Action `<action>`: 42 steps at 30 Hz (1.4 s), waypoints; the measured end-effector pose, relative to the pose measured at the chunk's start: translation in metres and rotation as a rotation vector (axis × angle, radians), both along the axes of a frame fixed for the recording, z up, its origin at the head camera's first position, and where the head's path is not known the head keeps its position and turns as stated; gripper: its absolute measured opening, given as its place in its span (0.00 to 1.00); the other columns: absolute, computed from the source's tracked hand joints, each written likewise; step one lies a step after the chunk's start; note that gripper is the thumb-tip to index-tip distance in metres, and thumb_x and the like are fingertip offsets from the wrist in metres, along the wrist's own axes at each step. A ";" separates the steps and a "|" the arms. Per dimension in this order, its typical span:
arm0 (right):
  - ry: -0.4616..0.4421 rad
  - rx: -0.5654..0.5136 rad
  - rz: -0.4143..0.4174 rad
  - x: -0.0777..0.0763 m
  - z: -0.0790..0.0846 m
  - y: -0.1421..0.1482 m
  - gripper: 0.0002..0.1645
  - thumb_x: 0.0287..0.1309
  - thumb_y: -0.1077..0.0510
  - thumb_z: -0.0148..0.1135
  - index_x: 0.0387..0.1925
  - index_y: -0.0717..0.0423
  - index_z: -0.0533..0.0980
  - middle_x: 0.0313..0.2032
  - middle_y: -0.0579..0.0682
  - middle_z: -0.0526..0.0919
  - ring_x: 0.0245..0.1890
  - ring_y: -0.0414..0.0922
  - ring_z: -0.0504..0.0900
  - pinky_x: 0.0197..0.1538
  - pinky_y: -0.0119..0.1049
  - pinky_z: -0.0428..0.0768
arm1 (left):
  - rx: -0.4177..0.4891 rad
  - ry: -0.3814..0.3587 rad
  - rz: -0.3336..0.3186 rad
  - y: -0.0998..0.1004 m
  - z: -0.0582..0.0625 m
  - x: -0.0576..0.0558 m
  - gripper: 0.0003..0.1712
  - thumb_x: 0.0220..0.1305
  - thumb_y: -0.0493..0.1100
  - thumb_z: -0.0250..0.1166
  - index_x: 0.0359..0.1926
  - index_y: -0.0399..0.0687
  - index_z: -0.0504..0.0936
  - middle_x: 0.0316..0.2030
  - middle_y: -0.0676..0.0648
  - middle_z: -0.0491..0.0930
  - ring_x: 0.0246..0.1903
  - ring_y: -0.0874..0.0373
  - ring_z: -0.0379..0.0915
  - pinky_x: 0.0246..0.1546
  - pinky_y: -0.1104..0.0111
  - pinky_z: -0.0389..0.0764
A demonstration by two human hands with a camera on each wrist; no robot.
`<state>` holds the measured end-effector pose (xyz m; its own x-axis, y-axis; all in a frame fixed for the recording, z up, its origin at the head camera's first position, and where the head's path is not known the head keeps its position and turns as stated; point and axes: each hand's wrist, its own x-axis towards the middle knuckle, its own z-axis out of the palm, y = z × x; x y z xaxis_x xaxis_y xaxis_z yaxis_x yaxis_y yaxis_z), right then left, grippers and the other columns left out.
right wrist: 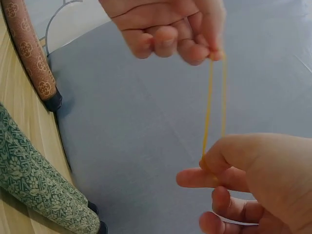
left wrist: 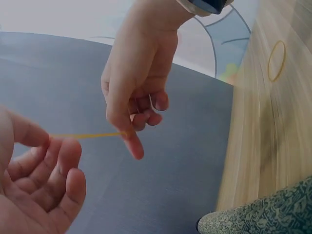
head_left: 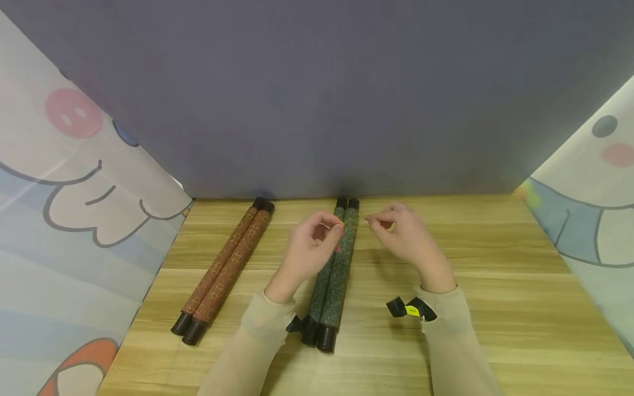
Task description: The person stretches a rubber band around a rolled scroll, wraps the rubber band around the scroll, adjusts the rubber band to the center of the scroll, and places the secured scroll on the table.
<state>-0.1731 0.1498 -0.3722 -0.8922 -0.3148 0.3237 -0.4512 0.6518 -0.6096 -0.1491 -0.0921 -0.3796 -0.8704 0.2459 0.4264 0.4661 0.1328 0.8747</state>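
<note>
A thin yellow rubber band [right wrist: 207, 107] is stretched between my two hands. One end is pinched between the thumb and forefinger of my left hand [head_left: 312, 247], which hovers over a pair of green patterned scrolls [head_left: 342, 264]. Off to the right of those scrolls, my right hand [head_left: 408, 236] holds the other end, the loop passing round its forefinger with the thumb against it, as the right wrist view shows. The green scrolls are rolled up, have black end caps and lie side by side on the table. A second yellow rubber band [left wrist: 276, 61] lies on the wood.
Two rolled brown scrolls [head_left: 228, 269] with a gold flower pattern and black ends lie slanted at the left of the wooden table [head_left: 520, 308]. A grey panel [head_left: 346, 110] rises along the back edge, and cartoon-printed sheets [head_left: 74, 181] stand on both sides.
</note>
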 end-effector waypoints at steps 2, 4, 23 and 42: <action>0.000 -0.024 -0.018 -0.001 -0.002 0.000 0.14 0.76 0.58 0.65 0.49 0.60 0.92 0.38 0.54 0.89 0.35 0.50 0.81 0.40 0.44 0.78 | -0.046 0.064 -0.042 0.000 0.000 0.001 0.04 0.78 0.34 0.65 0.48 0.36 0.85 0.36 0.44 0.85 0.24 0.51 0.83 0.19 0.63 0.80; -0.013 -0.057 -0.029 -0.002 -0.002 0.000 0.14 0.76 0.56 0.67 0.48 0.59 0.93 0.38 0.53 0.91 0.31 0.46 0.80 0.37 0.41 0.79 | -0.116 0.137 -0.075 0.000 0.001 0.002 0.04 0.78 0.34 0.65 0.47 0.40 0.85 0.34 0.47 0.84 0.24 0.56 0.81 0.19 0.65 0.77; -0.397 -0.453 0.350 -0.005 -0.003 0.006 0.26 0.74 0.60 0.70 0.67 0.68 0.81 0.30 0.50 0.84 0.27 0.42 0.78 0.33 0.32 0.78 | -0.493 0.333 -0.139 0.003 -0.013 -0.007 0.02 0.75 0.35 0.69 0.44 0.44 0.88 0.37 0.52 0.86 0.27 0.64 0.75 0.29 0.75 0.78; -0.250 -0.367 0.605 -0.002 -0.007 0.000 0.63 0.48 0.64 0.89 0.82 0.55 0.63 0.64 0.57 0.73 0.47 0.51 0.75 0.39 0.34 0.73 | -0.494 0.529 -0.076 0.001 -0.015 -0.011 0.03 0.75 0.37 0.71 0.41 0.44 0.90 0.35 0.49 0.89 0.25 0.62 0.78 0.30 0.79 0.77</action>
<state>-0.1755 0.1493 -0.3787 -0.6587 -0.6845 0.3123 -0.4854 0.0695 -0.8715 -0.1605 -0.0915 -0.3943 -0.5511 0.5701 0.6093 0.8338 0.4041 0.3761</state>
